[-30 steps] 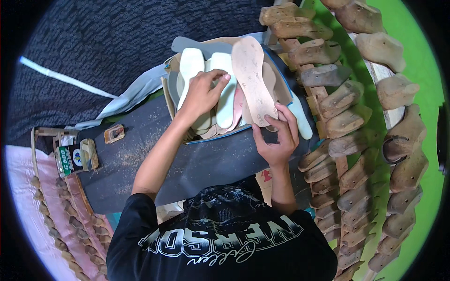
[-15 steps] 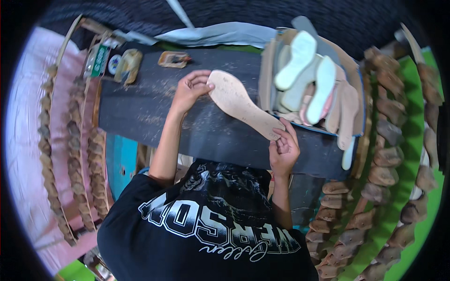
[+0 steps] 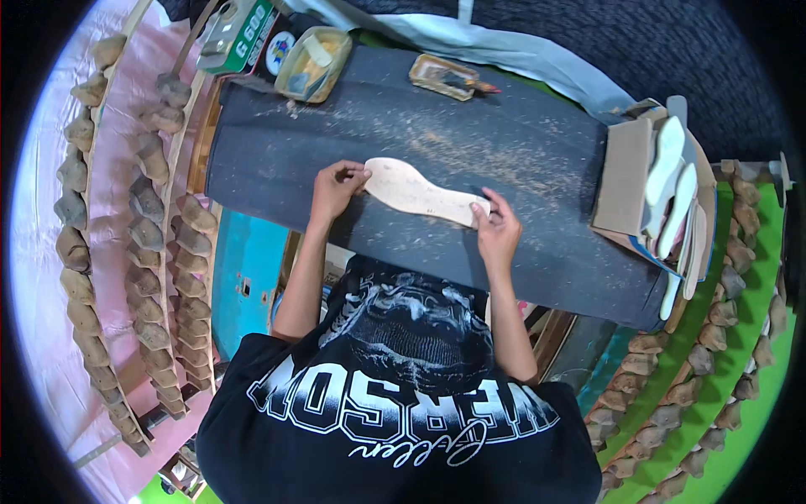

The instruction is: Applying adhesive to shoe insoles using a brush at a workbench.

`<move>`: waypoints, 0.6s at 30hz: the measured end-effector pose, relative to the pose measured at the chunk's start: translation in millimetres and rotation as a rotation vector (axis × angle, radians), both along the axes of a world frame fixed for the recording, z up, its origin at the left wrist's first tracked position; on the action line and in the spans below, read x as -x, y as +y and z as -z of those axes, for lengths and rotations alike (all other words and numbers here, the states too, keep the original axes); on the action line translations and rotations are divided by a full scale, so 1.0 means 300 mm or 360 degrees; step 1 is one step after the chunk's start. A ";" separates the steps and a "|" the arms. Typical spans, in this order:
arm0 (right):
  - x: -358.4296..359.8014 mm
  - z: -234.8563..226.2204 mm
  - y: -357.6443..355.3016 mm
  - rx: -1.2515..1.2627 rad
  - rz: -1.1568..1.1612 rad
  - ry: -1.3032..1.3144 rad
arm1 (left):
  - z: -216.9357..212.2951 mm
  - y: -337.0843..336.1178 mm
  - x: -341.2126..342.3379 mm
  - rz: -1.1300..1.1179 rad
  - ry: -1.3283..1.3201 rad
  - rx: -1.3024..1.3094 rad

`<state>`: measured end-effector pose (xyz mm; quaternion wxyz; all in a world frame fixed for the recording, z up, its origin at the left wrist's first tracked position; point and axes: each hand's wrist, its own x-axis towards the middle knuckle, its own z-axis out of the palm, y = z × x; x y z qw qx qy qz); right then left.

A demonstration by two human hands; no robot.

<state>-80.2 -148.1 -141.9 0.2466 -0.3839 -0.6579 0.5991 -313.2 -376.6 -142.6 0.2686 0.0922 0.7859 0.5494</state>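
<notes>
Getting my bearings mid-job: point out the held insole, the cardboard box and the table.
Insole [image 3: 422, 197]: head view, middle of its face.
Cardboard box [image 3: 621, 176]: head view, its left wall.
Table [image 3: 273, 168]: head view, bare top.

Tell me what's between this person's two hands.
A pale sole-shaped piece stretches from the left hand to the right hand, as the head view shows.

Racked shoe lasts [image 3: 77, 286], a sole-shaped piece [image 3: 413, 190] and a debris-strewn worktable [image 3: 550, 252] mark this as a shoemaking workshop.

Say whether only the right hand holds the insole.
No, the left hand and right hand each hold one end of the insole.
</notes>
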 end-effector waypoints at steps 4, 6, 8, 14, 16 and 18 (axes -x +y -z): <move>0.105 0.043 -0.007 -0.0292 -0.0029 -0.0338 | 0.036 -0.046 0.108 0.0103 0.0045 0.0018; 0.136 0.031 -0.013 -0.0480 -0.0028 -0.0406 | 0.076 -0.078 0.148 0.0217 -0.0053 -0.0017; 0.146 0.030 -0.017 -0.0672 0.0006 -0.0503 | 0.063 -0.072 0.172 0.0321 -0.0010 0.0051; 0.209 0.011 0.034 -0.0935 0.0067 -0.0431 | 0.011 0.069 0.286 0.0405 0.0522 0.0247; 0.275 0.020 0.104 -0.0424 0.0247 -0.0270 | -0.035 0.187 0.327 0.0487 0.0605 0.0077; 0.373 0.017 0.179 -0.0211 0.0329 -0.0090 | -0.054 0.292 0.378 0.0638 0.0730 -0.0093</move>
